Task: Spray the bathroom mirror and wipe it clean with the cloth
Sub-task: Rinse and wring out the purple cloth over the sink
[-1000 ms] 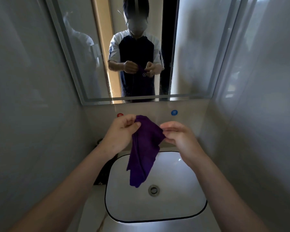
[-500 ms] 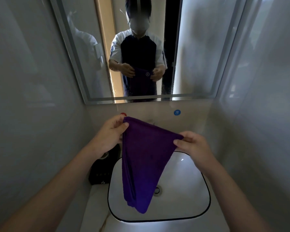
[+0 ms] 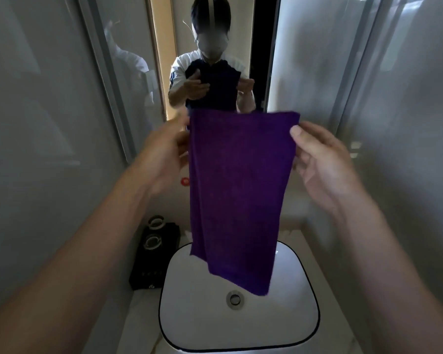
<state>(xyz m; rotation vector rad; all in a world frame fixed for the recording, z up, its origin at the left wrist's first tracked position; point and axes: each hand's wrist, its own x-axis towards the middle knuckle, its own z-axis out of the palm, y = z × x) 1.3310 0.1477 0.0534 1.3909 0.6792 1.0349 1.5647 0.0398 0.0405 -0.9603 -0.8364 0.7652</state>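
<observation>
the purple cloth [image 3: 238, 195] hangs spread out in the middle of the frame, held up by its two top corners in front of the mirror [image 3: 304, 60]. its top edge runs level from left to right, and its long axis drops straight down, with the lower edge slanting so the lowest corner sits toward the lower right, above the white sink [image 3: 189, 328] and just above the drain [image 3: 234, 298]. the cloth covers the lower middle of the mirror and part of the wall strip below it, where a red dot sticker [image 3: 185, 181] shows just left of the fabric.

the left hand [image 3: 164, 152] pinches the top left corner, fingers closed on the edge, though motion blur softens the detail. the right hand [image 3: 317, 157] grips the top right corner with thumb in front and fingers curled behind.

at lower left of centre, beside the sink, a black holder [image 3: 151, 259] with two round rings stands against the grey wall [image 3: 36, 123]. the mirror shows the person's reflection holding the cloth in the upper centre.
</observation>
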